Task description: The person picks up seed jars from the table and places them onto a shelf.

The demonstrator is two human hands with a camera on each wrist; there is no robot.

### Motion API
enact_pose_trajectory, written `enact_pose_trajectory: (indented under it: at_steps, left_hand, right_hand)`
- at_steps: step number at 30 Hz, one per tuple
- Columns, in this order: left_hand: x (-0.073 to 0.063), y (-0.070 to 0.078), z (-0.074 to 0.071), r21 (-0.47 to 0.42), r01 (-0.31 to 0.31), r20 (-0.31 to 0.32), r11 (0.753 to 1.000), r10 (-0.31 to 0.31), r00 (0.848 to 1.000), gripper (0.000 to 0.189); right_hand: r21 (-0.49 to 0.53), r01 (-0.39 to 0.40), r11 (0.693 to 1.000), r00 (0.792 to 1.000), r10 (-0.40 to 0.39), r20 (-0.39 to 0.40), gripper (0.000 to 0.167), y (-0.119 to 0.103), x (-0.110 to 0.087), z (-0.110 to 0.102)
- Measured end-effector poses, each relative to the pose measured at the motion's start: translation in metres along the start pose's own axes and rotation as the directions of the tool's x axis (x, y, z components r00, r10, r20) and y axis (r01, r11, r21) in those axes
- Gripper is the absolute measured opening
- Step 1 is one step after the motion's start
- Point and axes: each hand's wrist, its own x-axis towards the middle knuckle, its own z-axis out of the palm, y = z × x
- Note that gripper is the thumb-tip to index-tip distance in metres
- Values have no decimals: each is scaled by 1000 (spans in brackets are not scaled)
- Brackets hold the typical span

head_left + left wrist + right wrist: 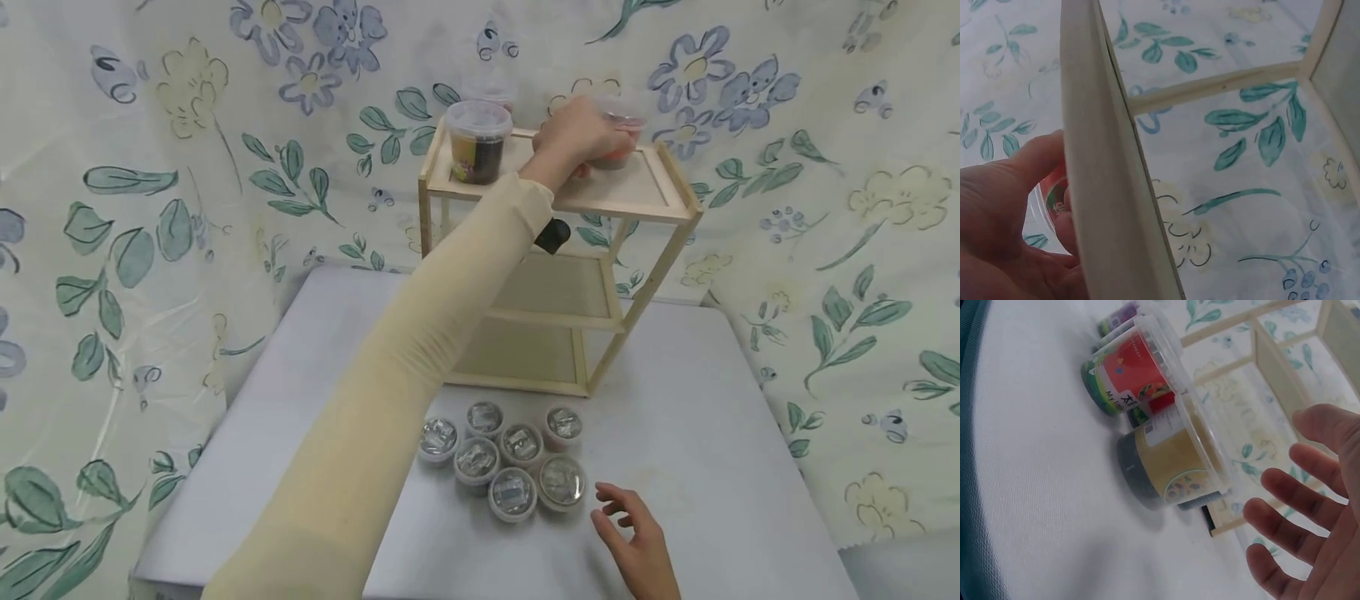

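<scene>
My left hand [574, 133] reaches across to the right part of the wooden shelf's top [615, 190] and grips a clear-lidded plastic tub with a red label [628, 127]. In the left wrist view the shelf frame [1094, 150] hides part of that tub [1051, 203] and the fingertips. My right hand [636, 542] hovers over the table with fingers spread and holds nothing. Nearest to it is a larger tub with a yellow label [1175, 456], its clear lid [562, 482] facing up. A red-labelled tub [1129, 372] stands close by.
Several lidded tubs [477, 460] cluster on the white table [675, 400] before the three-tier shelf. On its top left stands a dark-filled tub [477, 150], with a fainter tub [489, 90] behind. A black object [553, 236] shows below the left wrist. Floral sheeting [750, 167] hangs behind.
</scene>
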Motion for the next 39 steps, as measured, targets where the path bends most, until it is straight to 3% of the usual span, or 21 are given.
enact_pose_trajectory:
  at_steps: [5, 11, 15, 18, 22, 24, 28, 30, 33, 35, 37, 39]
  left_hand:
    - [-5, -1, -4, 10, 28, 4, 1000, -28, 1000, 53]
    - [-18, 0, -10, -40, -18, -7, 999, 17, 1000, 56]
    - [-31, -4, -13, -59, -82, -19, 995, 81, 997, 47]
    - [-45, -14, -17, -52, -139, -42, 989, 137, 990, 49]
    - [-73, -26, -18, -20, -167, -111, 986, 164, 980, 82]
    - [-88, -32, -17, -22, -191, -154, 981, 186, 970, 83]
    - [-122, -57, -6, -101, -288, -227, 952, 260, 939, 74]
    - [-142, -75, 5, -138, -372, -280, 918, 324, 904, 66]
    - [-172, -112, 33, -175, -501, -347, 848, 423, 837, 55]
    - [-189, -138, 55, -218, -545, -357, 809, 454, 817, 50]
    - [-203, -163, 78, -287, -541, -336, 791, 446, 830, 48]
    - [-213, -187, 99, -372, -490, -300, 788, 397, 867, 45]
  right_hand:
    - [23, 39, 999, 999, -39, -7, 32, 1, 1, 2]
    - [36, 62, 997, 998, -62, -4, 32, 1, 2, 3]
    - [40, 104, 994, 995, -103, -12, 34, 2, 4, 3]
    - [37, 122, 992, 992, -122, -15, 35, 4, 6, 3]
    - [46, 133, 990, 991, -132, -20, 37, 6, 5, 3]
    - [56, 140, 989, 990, -139, -20, 38, 7, 3, 4]
    - [54, 149, 987, 989, -149, -12, 38, 9, 4, 5]
    - [48, 151, 987, 989, -151, -11, 38, 10, 4, 6]
    - [36, 142, 989, 990, -142, -17, 39, 12, 2, 9]
    - [22, 128, 992, 992, -127, -21, 39, 14, 2, 10]
    - [8, 107, 994, 994, -107, -21, 40, 14, 3, 11]
    - [-9, 80, 997, 997, -80, -11, 41, 13, 5, 11]
